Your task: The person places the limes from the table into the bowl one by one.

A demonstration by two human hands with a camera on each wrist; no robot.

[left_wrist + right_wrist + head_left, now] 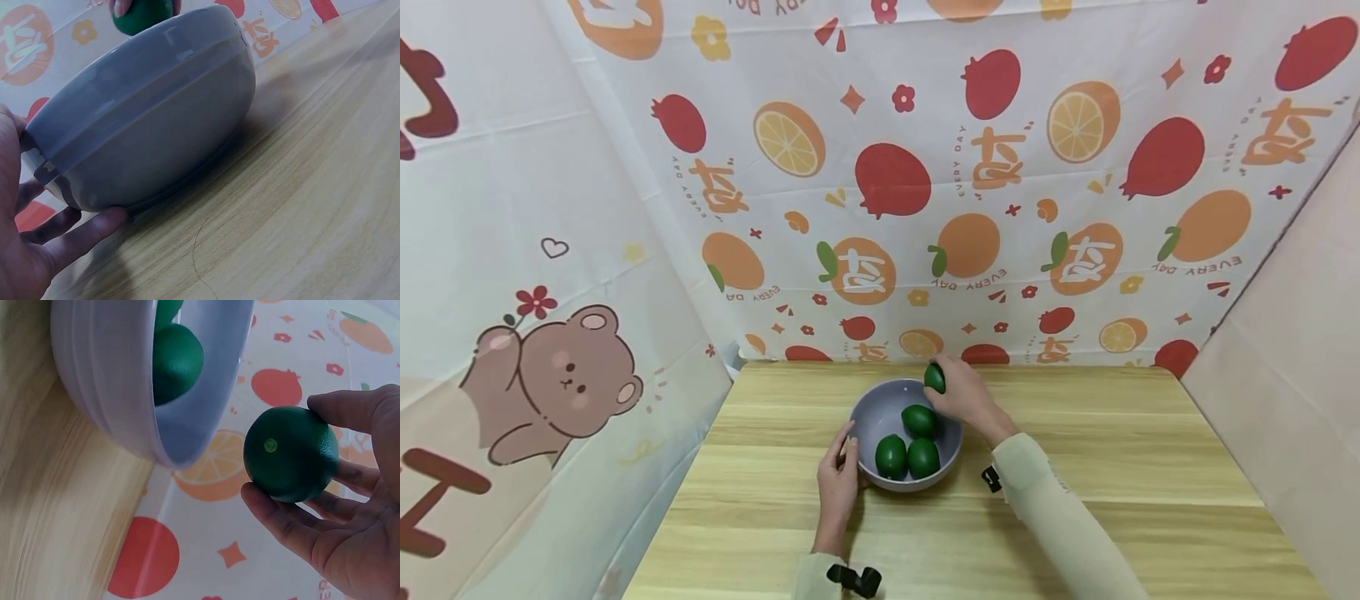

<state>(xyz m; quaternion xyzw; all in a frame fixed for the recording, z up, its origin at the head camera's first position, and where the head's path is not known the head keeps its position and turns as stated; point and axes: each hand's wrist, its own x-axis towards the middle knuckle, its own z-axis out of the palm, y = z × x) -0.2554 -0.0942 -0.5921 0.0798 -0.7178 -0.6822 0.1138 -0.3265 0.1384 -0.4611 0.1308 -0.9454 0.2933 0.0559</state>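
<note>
A grey-lavender bowl (867,408) stands on the table with three dark green limes inside, one of them the upper lime (918,421). My right hand (961,392) holds another lime (290,454) between thumb and fingers, just over the bowl's far right rim; a pale green stem spot shows on it. At the bowl's left side, my left hand (838,479) grips the bowl. In the left wrist view its fingers (94,234) spread low against the outer wall near the base, with the thumb side up by the rim.
The wood-grain table (1075,450) runs on both sides of the bowl. Behind it hangs a fruit-printed cloth (895,179), close to the far edge. A bear-printed cloth (561,375) stands on the left, a plain pale cloth (1285,358) on the right.
</note>
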